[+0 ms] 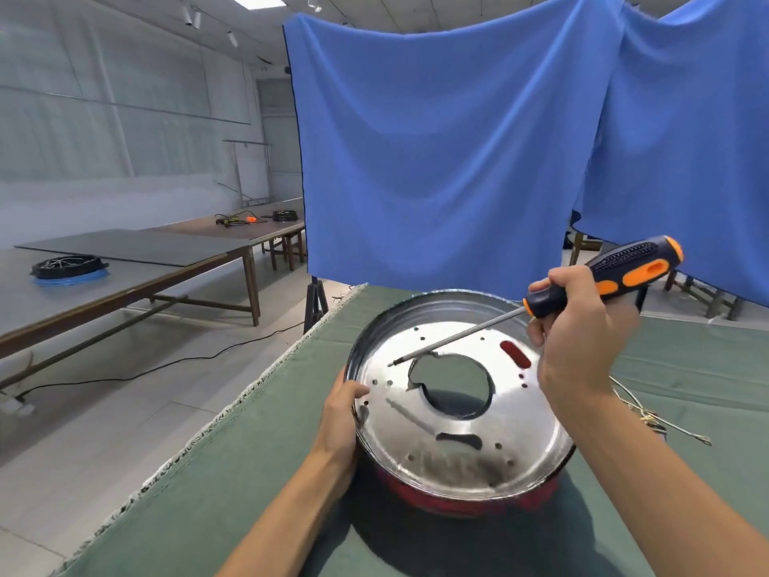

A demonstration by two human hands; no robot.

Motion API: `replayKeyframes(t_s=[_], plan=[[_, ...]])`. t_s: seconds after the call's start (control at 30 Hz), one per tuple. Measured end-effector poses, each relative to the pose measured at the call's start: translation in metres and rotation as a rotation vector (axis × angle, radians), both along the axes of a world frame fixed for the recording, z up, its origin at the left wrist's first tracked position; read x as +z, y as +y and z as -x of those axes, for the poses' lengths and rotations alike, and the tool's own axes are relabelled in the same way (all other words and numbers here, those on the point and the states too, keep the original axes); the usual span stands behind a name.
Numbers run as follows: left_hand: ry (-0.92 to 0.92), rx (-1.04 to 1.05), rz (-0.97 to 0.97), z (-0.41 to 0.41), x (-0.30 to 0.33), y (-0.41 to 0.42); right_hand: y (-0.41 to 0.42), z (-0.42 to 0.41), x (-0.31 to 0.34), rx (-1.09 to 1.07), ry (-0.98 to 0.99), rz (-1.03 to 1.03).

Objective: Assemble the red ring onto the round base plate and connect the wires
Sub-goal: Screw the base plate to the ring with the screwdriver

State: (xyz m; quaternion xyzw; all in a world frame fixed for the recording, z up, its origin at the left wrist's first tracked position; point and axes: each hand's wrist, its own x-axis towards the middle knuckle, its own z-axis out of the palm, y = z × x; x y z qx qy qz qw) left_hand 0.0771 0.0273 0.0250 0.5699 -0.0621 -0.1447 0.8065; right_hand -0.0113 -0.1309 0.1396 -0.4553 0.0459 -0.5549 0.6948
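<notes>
Plate [457,410] on the table [249,472], tilted, sitting over the ring [470,499] at its near edge. Left hand [345,414] on the plate's left rim. Right hand [582,339] above the plate's right side, gripping a screwdriver [599,281], tip over the plate's left part. Wires [653,418] on the table, right of the plate. Curtain [478,139] behind.

Our left hand [343,403] lay at the plate's [416,410] near-left rim, fingers curled over the edge, forearm reaching in from lower centre. Our right hand [578,343] was raised, fingers wrapped round the screwdriver [603,281] handle, wrist bent, forearm coming from lower right.
</notes>
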Motion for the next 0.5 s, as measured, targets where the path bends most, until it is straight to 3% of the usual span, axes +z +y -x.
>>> replayKeyframes(t_s=[0.1, 0.27, 0.5], plan=[[0.018, -0.017, -0.159, -0.002, 0.002, 0.000, -0.002, -0.001, 0.000, -0.017, 0.010, 0.034], [-0.117, 0.039, -0.372, -0.014, 0.009, 0.010, -0.006, -0.006, -0.004, -0.038, 0.064, 0.024], [-0.096, -0.027, -0.316, -0.028, -0.001, 0.022, -0.007, -0.020, 0.004, 0.015, 0.089, 0.086]])
